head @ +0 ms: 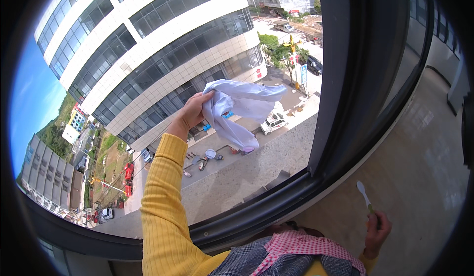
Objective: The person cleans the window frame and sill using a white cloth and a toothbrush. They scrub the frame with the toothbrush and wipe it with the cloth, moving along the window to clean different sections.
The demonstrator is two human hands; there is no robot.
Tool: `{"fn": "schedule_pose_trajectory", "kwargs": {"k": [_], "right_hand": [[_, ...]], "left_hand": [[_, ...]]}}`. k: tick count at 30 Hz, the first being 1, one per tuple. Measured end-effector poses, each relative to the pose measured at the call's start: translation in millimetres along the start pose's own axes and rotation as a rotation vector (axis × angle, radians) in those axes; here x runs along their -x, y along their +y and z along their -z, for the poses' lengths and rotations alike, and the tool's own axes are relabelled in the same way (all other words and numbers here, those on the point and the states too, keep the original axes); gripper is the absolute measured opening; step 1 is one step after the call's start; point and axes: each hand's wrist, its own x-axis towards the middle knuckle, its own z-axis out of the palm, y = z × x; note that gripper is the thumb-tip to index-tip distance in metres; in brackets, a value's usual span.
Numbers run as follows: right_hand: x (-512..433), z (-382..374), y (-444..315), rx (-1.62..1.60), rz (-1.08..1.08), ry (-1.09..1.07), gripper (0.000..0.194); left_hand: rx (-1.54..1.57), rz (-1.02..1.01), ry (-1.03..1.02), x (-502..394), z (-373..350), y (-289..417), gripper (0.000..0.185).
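Note:
A white cloth (246, 105) is pinched in my left hand (194, 109), held out beyond the window frame. Its loose ends spread to the right and hang down over the outer ledge, without resting on it as far as I can tell. My right hand (378, 228) is low on the right, inside the room, with the fingers around the green handle of a toothbrush (364, 194). The brush's white head points up and away from me. Between the two hands runs the dark window track (255, 209).
A speckled stone ledge (237, 176) lies outside the track. The dark upright frame (335, 72) stands right of the opening. Far below is a street with a white car (273, 123); a curved building (166, 46) faces me. Indoors, smooth floor (414, 157) extends right.

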Motion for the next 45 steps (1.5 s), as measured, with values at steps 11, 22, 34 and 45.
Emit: {"fn": "schedule_pose_trajectory", "kwargs": {"k": [11, 22, 34, 45], "right_hand": [[-12, -20, -70, -0.418, 0.002, -0.158, 0.011], [-64, -100, -220, -0.816, 0.257, -0.92, 0.038], [-100, -181, -281, -0.879, 0.092, -0.64, 0.019], [-105, -196, -274, -0.903, 0.004, -0.521, 0.028]], "left_hand": [[0.175, -0.078, -0.198, 17, -51, -12, 0.033], [0.165, -0.119, -0.329, 88, -98, -24, 0.072], [-0.258, -0.27, -0.19, 112, -48, -1, 0.041], [-0.125, -0.308, 0.109, 82, 7, -10, 0.014]]}}
